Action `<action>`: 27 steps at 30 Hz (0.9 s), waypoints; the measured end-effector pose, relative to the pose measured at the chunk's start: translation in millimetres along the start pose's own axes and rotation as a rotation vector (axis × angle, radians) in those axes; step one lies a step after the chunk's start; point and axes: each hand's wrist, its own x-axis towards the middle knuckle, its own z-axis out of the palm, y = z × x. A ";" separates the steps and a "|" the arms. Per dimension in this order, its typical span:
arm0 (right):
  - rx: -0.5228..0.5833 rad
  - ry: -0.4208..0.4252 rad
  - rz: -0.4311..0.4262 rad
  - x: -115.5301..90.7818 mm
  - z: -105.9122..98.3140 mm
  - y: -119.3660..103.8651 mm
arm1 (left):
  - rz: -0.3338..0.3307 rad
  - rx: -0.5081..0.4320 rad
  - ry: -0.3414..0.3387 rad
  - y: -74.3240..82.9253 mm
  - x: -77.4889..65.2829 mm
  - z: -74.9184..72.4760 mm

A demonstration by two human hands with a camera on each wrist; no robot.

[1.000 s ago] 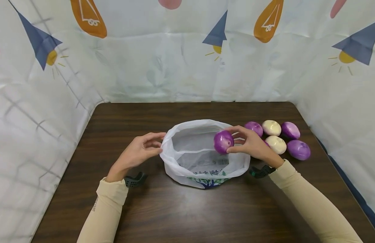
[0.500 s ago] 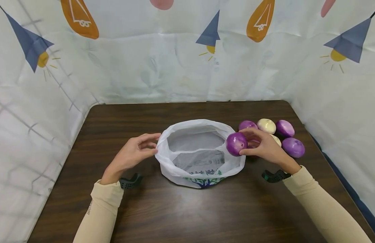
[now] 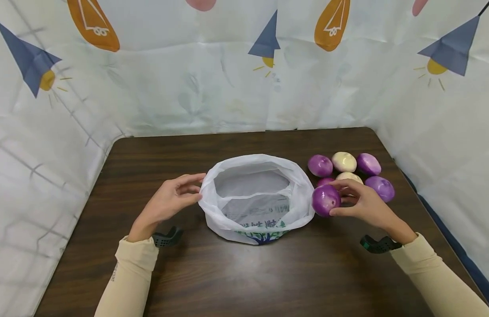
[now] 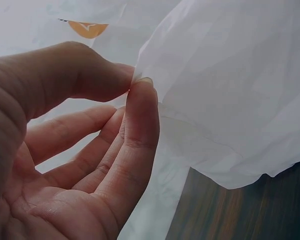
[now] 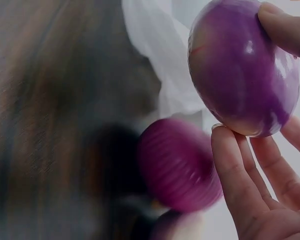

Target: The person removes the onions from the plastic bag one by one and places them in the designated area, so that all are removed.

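A white plastic bag (image 3: 222,226) stands open-mouthed in the middle of the table, printed with green and blue on its front; no onion shows inside. My left hand (image 3: 165,202) pinches its left rim between thumb and forefinger, plain in the left wrist view, where the bag wall (image 4: 230,95) spreads to the right. A shiny purple onion (image 3: 324,201) is held in the fingertips and thumb of my right hand (image 3: 367,206), just right of the bag. In the right wrist view this onion (image 5: 245,65) hangs above another, redder onion (image 5: 177,165).
Several onions lie together at the table's right: purple ones (image 3: 320,166), (image 3: 368,164), (image 3: 382,188) and white ones (image 3: 344,162), (image 3: 350,177). The brown table (image 3: 244,281) ends at the back against a patterned white curtain (image 3: 161,88).
My right hand has carried the purple onion rightward, from over the bag's mouth to outside its right rim. The left hand keeps its pinch on the rim. The head view has shifted slightly.
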 end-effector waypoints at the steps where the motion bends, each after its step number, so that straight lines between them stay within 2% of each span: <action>1: -0.013 -0.001 0.001 -2.7 -0.1 1.2 | -0.002 -0.002 -0.001 0.2 -0.2 -0.7; 9: -0.069 -0.030 0.011 -18.2 1.4 16.6 | -0.012 0.004 0.005 -1.4 -1.7 -7.2; 19: -0.105 -0.057 0.044 -25.3 11.6 30.0 | -0.036 0.010 0.014 -1.1 -8.8 -10.3; 27: -0.144 -0.012 0.032 -30.0 14.1 35.1 | -0.049 0.002 0.011 -1.7 -12.8 -10.8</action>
